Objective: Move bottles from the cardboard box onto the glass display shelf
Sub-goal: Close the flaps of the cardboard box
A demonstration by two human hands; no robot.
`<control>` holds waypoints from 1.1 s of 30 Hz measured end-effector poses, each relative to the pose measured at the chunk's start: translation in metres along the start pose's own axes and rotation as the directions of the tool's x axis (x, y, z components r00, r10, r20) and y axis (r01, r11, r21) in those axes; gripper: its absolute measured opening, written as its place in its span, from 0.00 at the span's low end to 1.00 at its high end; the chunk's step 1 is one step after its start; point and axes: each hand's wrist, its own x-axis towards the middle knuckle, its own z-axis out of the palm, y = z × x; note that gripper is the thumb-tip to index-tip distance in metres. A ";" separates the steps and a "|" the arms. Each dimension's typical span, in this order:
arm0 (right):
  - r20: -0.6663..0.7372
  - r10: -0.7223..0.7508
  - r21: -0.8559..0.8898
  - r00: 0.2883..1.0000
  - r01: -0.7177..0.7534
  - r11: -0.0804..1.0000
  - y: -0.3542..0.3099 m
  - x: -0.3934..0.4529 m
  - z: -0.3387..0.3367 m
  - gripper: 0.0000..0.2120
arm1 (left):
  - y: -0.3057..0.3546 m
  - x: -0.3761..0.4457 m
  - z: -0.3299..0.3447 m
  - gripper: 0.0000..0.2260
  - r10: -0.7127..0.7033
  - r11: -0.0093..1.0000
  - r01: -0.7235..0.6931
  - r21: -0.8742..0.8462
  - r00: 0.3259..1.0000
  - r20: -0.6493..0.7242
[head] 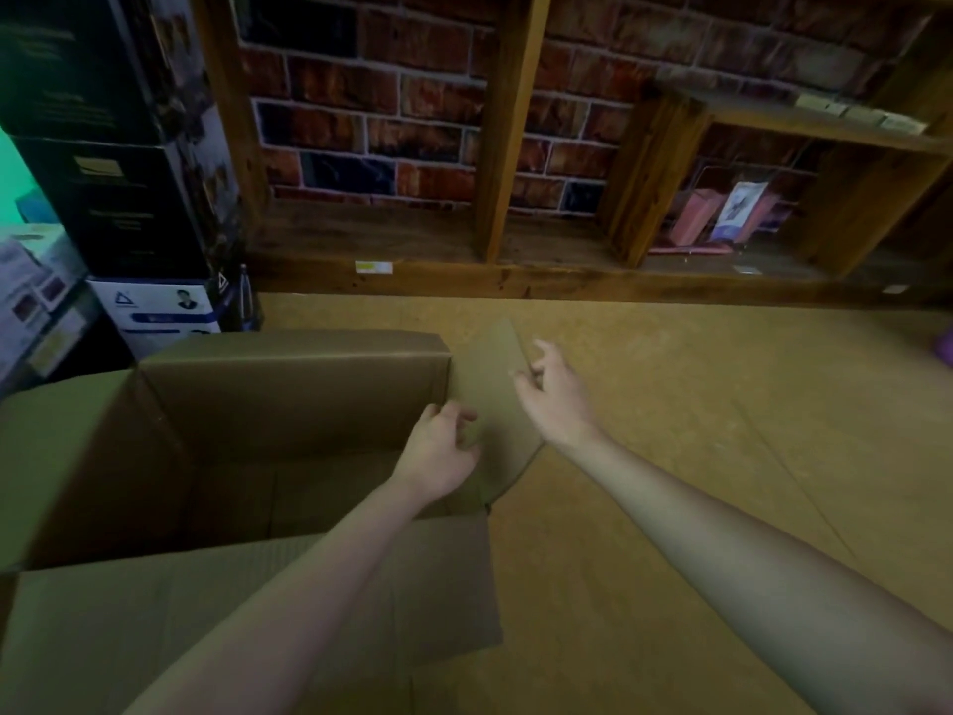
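Head view: my left hand (438, 446) and right hand (554, 389) both pinch the side flap (497, 405) of the cardboard box (289, 389). No bottles visible inside. Flap is light and bendy, best gripped by its edge. Glass shelf (732, 263) sits beyond the box, to its right.

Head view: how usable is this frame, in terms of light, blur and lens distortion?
Head view: dim and warm-tinted, with a green cast at the left edge; wide-angle bending tilts the wooden shelf posts; both hands, left hand and right hand, are soft at the fingers; the cardboard box interior is shadowed, contents unclear.
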 end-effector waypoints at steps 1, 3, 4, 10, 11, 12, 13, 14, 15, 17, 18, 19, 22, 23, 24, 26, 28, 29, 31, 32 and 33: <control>0.048 -0.024 0.105 0.999 0.019 0.994 -0.010 -0.002 0.003 0.23 | -0.001 0.000 -0.005 0.18 -0.003 1.000 0.003 0.012 1.000 -0.013; 0.215 -0.133 0.256 0.968 0.076 0.964 -0.023 -0.009 0.014 0.18 | -0.006 -0.001 -0.017 0.16 -0.020 0.998 0.024 0.058 0.998 -0.058; 0.301 -0.204 0.286 0.931 0.116 0.951 -0.025 -0.013 0.023 0.18 | -0.010 -0.002 -0.023 0.16 -0.037 0.996 0.044 0.083 0.995 -0.088; 0.639 -0.243 -0.040 0.729 0.348 0.937 -0.017 -0.021 0.062 0.21 | -0.054 -0.015 -0.054 0.19 -0.200 0.972 0.219 0.082 0.960 -0.198; 0.688 -0.202 -0.133 0.697 0.395 0.909 -0.014 -0.023 0.066 0.21 | -0.061 -0.018 -0.056 0.19 -0.217 0.970 0.235 0.067 0.954 -0.207; 0.725 -0.156 -0.217 0.670 0.438 0.872 -0.011 -0.025 0.071 0.22 | -0.066 -0.020 -0.057 0.18 -0.229 0.968 0.246 0.057 0.950 -0.214; 0.755 -0.094 -0.296 0.649 0.465 0.834 -0.009 -0.027 0.076 0.22 | -0.069 -0.021 -0.057 0.17 -0.235 0.967 0.250 0.047 0.947 -0.219; 0.772 -0.040 -0.354 0.634 0.483 0.801 -0.006 -0.028 0.081 0.23 | -0.072 -0.022 -0.056 0.16 -0.234 0.968 0.247 0.036 0.947 -0.221; 0.780 0.011 -0.396 0.626 0.478 0.784 -0.004 -0.028 0.084 0.23 | -0.073 -0.023 -0.054 0.16 -0.231 0.970 0.242 0.026 0.947 -0.224; 0.755 0.103 -0.449 0.648 0.396 0.801 -0.005 -0.025 0.090 0.22 | -0.074 -0.026 -0.050 0.14 -0.223 0.972 0.233 0.017 0.948 -0.226; 0.743 0.125 -0.475 0.658 0.387 0.790 -0.010 -0.024 0.092 0.21 | -0.075 -0.028 -0.048 0.14 -0.219 0.973 0.229 0.016 0.949 -0.226; 0.739 0.130 -0.491 0.661 0.395 0.776 -0.015 -0.023 0.093 0.21 | -0.076 -0.030 -0.047 0.14 -0.215 0.974 0.225 0.015 0.950 -0.227; 0.766 0.030 -0.483 0.642 0.544 0.686 -0.029 -0.025 0.098 0.23 | -0.081 -0.038 -0.051 0.14 -0.218 0.972 0.232 0.022 0.937 -0.274; 0.766 -0.018 -0.465 0.642 0.574 0.674 -0.031 -0.028 0.099 0.24 | -0.083 -0.041 -0.054 0.14 -0.220 0.970 0.241 0.036 0.929 -0.297; 0.767 -0.074 -0.430 0.637 0.596 0.678 -0.034 -0.030 0.101 0.25 | -0.087 -0.044 -0.060 0.14 -0.230 0.966 0.257 0.043 0.918 -0.322; 0.783 -0.169 -0.348 0.599 0.646 0.680 -0.048 -0.037 0.110 0.25 | -0.097 -0.054 -0.075 0.14 -0.266 0.954 0.298 0.033 0.893 -0.363; 0.805 -0.228 -0.286 0.548 0.695 0.660 -0.064 -0.044 0.122 0.26 | -0.110 -0.067 -0.091 0.13 -0.309 0.940 0.342 0.011 0.863 -0.401; 0.812 -0.253 -0.260 0.527 0.713 0.651 -0.073 -0.047 0.129 0.26 | -0.115 -0.074 -0.099 0.12 -0.324 0.933 0.361 0.005 0.842 -0.431; 0.822 -0.299 -0.206 0.485 0.743 0.637 -0.094 -0.054 0.142 0.26 | -0.126 -0.089 -0.117 0.12 -0.359 0.912 0.410 -0.003 0.796 -0.487; 0.824 -0.316 -0.185 0.470 0.751 0.633 -0.101 -0.057 0.147 0.27 | -0.130 -0.094 -0.123 0.12 -0.376 0.901 0.435 -0.003 0.776 -0.506; 0.830 -0.340 -0.154 0.443 0.767 0.623 -0.114 -0.060 0.156 0.27 | -0.137 -0.103 -0.133 0.12 -0.398 0.885 0.465 -0.008 0.750 -0.529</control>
